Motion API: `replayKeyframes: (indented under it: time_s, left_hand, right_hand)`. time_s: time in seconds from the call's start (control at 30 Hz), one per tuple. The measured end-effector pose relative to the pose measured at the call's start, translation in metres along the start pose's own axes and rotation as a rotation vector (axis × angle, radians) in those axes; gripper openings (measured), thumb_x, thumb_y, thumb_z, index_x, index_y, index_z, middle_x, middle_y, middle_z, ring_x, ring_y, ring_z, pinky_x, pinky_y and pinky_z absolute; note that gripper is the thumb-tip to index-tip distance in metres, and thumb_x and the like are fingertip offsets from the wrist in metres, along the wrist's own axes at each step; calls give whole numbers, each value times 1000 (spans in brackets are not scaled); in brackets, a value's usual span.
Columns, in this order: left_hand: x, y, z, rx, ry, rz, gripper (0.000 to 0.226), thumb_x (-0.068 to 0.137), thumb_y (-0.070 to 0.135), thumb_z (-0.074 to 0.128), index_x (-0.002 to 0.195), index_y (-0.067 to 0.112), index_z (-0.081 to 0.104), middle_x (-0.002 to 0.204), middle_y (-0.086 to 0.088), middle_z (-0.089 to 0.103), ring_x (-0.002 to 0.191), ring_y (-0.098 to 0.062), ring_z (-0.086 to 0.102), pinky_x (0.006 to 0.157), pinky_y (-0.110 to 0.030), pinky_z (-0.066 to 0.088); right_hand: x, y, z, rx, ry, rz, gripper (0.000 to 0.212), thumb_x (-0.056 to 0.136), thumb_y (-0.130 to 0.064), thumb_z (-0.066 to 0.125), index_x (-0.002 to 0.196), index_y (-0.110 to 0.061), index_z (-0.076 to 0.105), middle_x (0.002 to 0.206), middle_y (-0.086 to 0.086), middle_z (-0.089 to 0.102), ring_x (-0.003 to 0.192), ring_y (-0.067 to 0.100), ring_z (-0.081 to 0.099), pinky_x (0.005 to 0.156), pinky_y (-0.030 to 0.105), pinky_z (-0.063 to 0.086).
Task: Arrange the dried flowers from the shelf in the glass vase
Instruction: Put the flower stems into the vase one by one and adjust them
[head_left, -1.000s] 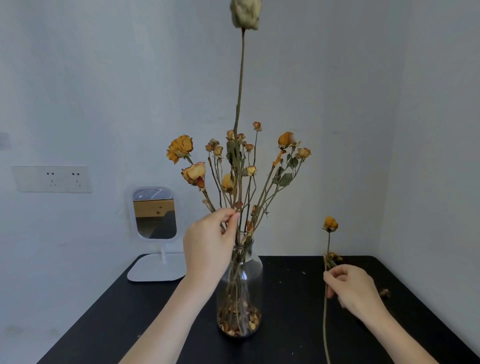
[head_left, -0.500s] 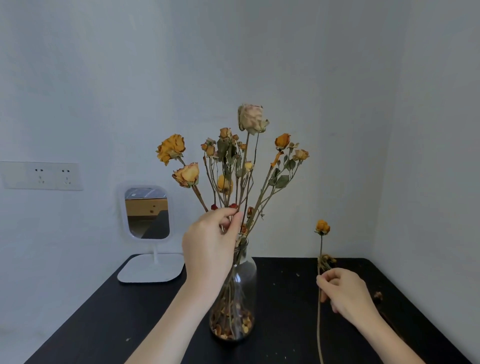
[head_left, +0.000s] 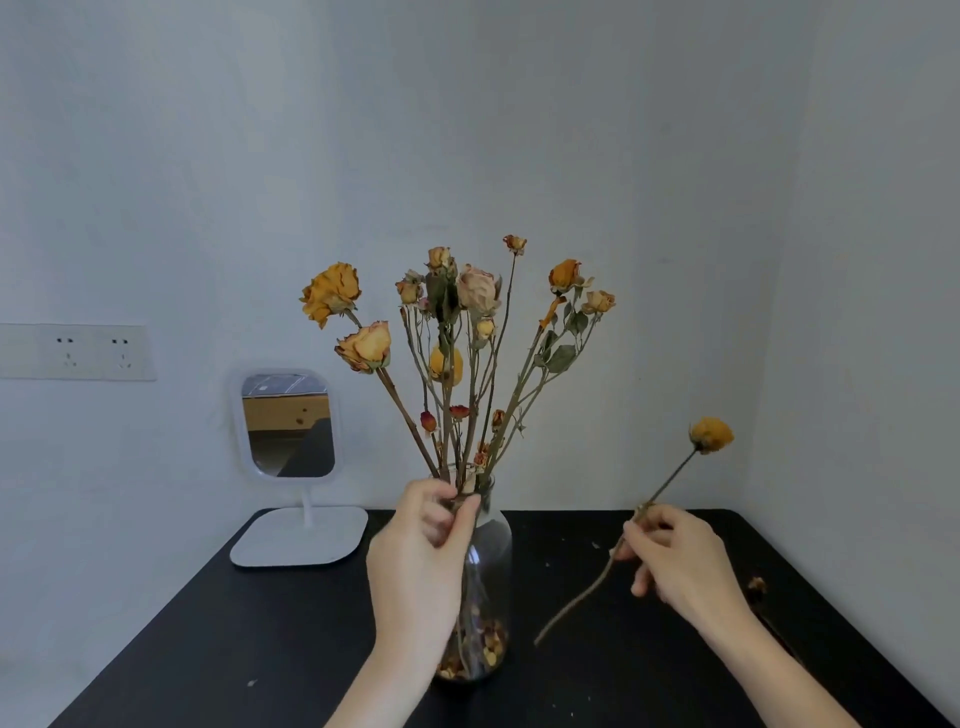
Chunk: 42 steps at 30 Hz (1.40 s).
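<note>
A glass vase stands on the black table with several dried orange and pale roses fanning out of it and loose petals at its bottom. My left hand is in front of the vase and pinches a stem of the pale rose right at the vase's mouth. To the right, my right hand holds a single dried orange flower by its stem, tilted so the head points up and to the right, apart from the vase.
A white table mirror on a flat base stands at the back left. A double wall socket is on the left wall. A small dried flower bit lies near the table's right edge. White walls close the corner.
The tall pale rose has slid down into the vase until its head sits among the others, my left hand following to the rim. My right hand has tilted its flower rightward.
</note>
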<state>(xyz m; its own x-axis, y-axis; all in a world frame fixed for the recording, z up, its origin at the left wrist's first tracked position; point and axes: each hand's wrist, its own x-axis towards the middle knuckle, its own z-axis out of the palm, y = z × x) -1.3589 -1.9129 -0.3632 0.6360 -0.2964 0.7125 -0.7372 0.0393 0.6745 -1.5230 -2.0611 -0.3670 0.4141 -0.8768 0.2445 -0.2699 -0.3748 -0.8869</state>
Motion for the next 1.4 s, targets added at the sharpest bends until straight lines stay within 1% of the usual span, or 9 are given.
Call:
replayKeyframes:
  time_s: [0.1,0.2,0.33,0.53,0.77,0.9,1.07,1.27,1.4]
  left_hand:
    - [-5,-15,7,18,-13,-121,39,69,39,75,92,32,45,81,11,56,74,-6,57,60,-13,46]
    - [7,-26,14,27,-181,-196,64,68,41,77,118,24,41,108,16,46,102,-2,46,85,-18,39]
    - [24,-31,17,-87,-400,-236,58,72,38,75,118,33,40,107,25,46,103,5,43,89,-18,36]
    - [28,-38,17,-108,-410,-252,54,68,41,77,109,38,40,98,31,47,98,6,45,87,-16,37]
    - [23,-38,16,-171,-386,-267,53,66,41,79,103,44,41,101,29,52,96,10,49,77,-9,38]
    - [21,-38,16,-184,-388,-279,59,66,41,79,112,38,42,113,19,56,107,0,51,91,-21,41]
    - [19,-37,15,-212,-377,-249,54,66,39,79,107,43,44,110,18,59,105,1,55,83,-15,44]
    - [19,-37,15,-222,-374,-227,49,68,37,79,101,47,45,108,19,61,102,4,56,80,-14,45]
    - [19,-38,15,-215,-376,-224,49,68,39,78,101,48,44,108,22,58,103,6,54,78,-11,43]
  right_hand:
    - [0,-15,-4,84,26,-80,2,89,-17,57,90,-19,57,73,0,70,44,10,61,36,13,41]
    - [-1,-39,-9,213,36,-149,3,90,-15,55,91,-15,58,77,1,71,44,9,60,36,15,42]
    - [-5,-70,-16,376,50,-290,5,89,-16,55,91,-13,60,83,0,73,52,13,62,39,17,45]
    - [-13,-98,-8,379,84,-473,6,89,-17,54,92,-16,59,85,-6,72,57,13,63,41,18,46]
    - [-9,-103,20,198,62,-490,4,89,-21,56,90,-23,60,80,-7,69,59,11,63,45,17,46]
    - [-7,-105,36,19,84,-533,6,88,-25,59,87,-20,62,77,-13,64,62,4,61,49,11,45]
    - [-3,-103,59,-239,71,-528,6,86,-29,62,88,-24,65,71,-20,54,54,-3,51,47,7,35]
    - [-3,-98,70,-238,105,-500,10,85,-30,64,91,-23,66,71,-19,54,56,-5,50,48,6,33]
    - [-3,-102,60,9,104,-467,14,81,-33,67,91,-30,57,68,-13,60,61,-8,57,50,8,43]
